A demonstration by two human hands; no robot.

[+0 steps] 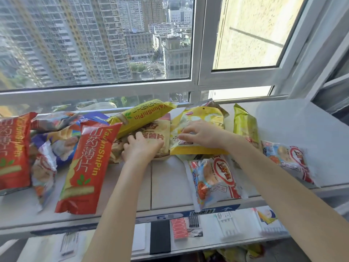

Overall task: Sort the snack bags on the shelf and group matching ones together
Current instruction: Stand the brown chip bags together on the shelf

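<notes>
Snack bags lie scattered along a white shelf under a window. My left hand rests on a beige chip bag at the middle, fingers curled over its lower part. My right hand pinches the front of a pale yellow bag just to its right. A yellow long bag lies across the beige one. Two red long bags lie at the left, with blue and white bags between them. Two white-and-red bags and a green-yellow bag sit at the right.
The window frame and a metal rail run right behind the bags. Below the shelf's front edge, a lower level holds small packaged items. More bags show at the bottom right.
</notes>
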